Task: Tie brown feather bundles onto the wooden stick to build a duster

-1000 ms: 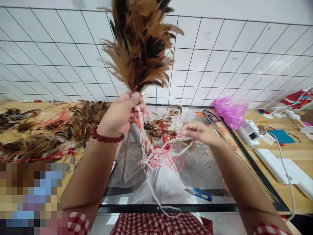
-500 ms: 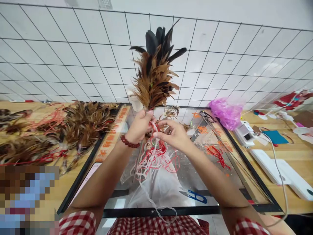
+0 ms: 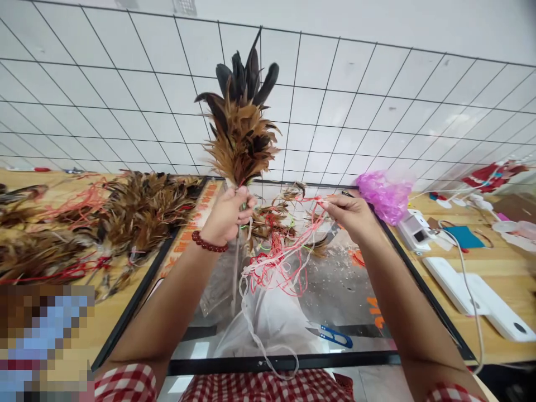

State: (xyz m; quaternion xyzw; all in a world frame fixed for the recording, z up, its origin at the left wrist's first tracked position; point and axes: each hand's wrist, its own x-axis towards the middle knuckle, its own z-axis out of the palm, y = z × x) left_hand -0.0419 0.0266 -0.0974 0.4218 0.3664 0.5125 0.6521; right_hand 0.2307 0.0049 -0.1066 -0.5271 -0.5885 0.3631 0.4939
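Gripping the feather bundle (image 3: 243,131)

The left hand (image 3: 230,216) curls its fingers around the bundle's base, plumes toward twelve o'clock. At that hand's three o'clock, the right hand (image 3: 350,214) pinches red and white strings (image 3: 268,262) between narrowed fingertips; blue snips (image 3: 330,330) lie at its six o'clock.

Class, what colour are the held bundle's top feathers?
Black; the top feathers show best in the head view.
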